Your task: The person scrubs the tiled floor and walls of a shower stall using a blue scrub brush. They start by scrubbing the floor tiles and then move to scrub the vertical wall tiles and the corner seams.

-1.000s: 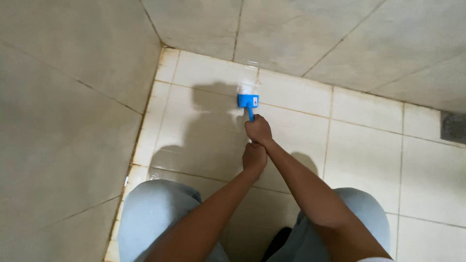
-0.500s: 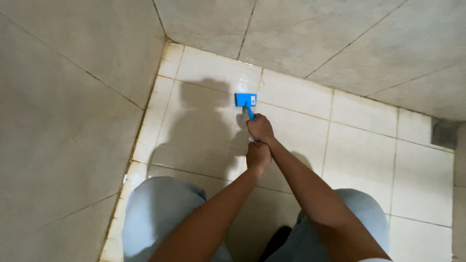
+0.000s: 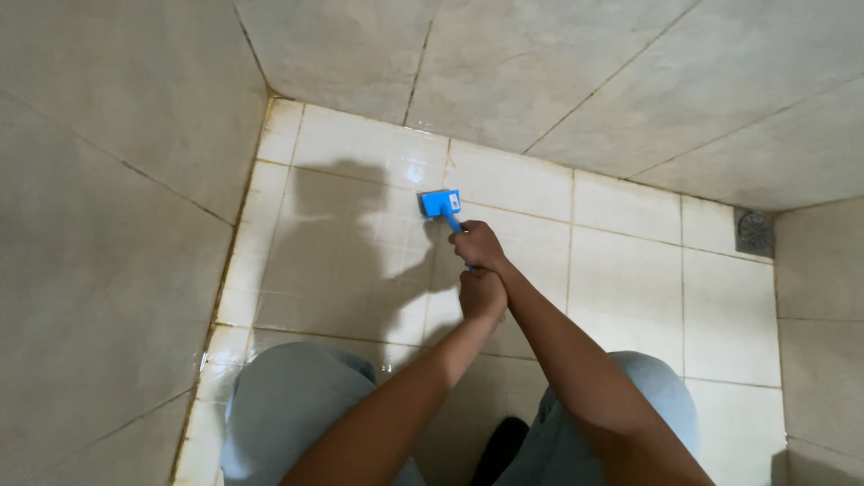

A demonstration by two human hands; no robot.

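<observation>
Nearest the camera, the person's grey-trousered knees (image 3: 297, 405) frame both forearms. Just beyond them the left hand (image 3: 482, 293) is closed around the rear of the blue plastic brush handle (image 3: 457, 225), and the right hand (image 3: 478, 247) grips it just ahead. The blue rectangular scrubbing brush head (image 3: 441, 202) presses on the pale glazed floor tiles (image 3: 621, 288), which shine wet around the brush head; scrubbing looks partly done, with brown-stained grout lines (image 3: 241, 234) left of the brush head. The round metal floor drain (image 3: 754, 232) sits well to its right.

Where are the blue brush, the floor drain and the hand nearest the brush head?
blue brush (image 3: 440, 203), head view, on its blue head.
floor drain (image 3: 754, 232), head view, on its round grate.
right hand (image 3: 477, 247), head view, on the back of the hand gripping the handle.
</observation>
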